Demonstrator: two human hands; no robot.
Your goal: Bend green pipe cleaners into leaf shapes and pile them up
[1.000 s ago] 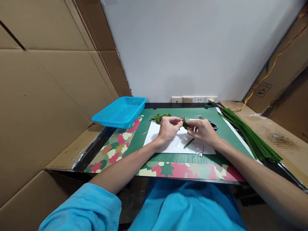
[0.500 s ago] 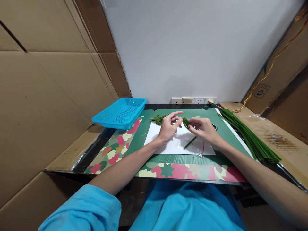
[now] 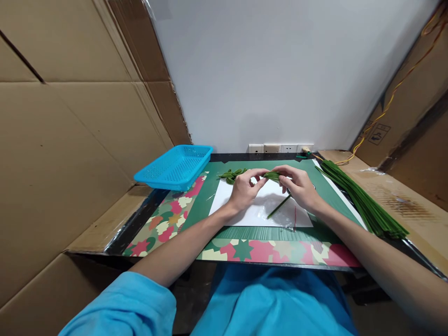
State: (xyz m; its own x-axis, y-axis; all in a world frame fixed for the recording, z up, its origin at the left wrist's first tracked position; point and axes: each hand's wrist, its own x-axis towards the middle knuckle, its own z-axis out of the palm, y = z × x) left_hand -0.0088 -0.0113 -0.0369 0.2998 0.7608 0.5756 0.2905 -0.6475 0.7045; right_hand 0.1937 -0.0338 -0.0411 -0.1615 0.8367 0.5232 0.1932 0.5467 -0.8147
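Note:
Both of my hands meet over a white sheet (image 3: 245, 205) on the green mat. My left hand (image 3: 245, 189) and my right hand (image 3: 297, 186) pinch the two ends of a folded green pipe cleaner piece (image 3: 272, 176) held just above the sheet. Its straight green tail (image 3: 278, 206) slants down onto the sheet below my right hand. A small pile of finished green folded pieces (image 3: 232, 174) lies just behind my left hand.
A blue mesh basket (image 3: 175, 168) sits at the back left. A long bundle of green pipe cleaners (image 3: 364, 200) lies along the right edge. Wall sockets (image 3: 280, 148) line the back. Cardboard walls (image 3: 70, 140) close in on both sides.
My left hand had opened its fingers half a second ago; now it pinches the green piece again. The piece has turned from upright to lying across between both hands.

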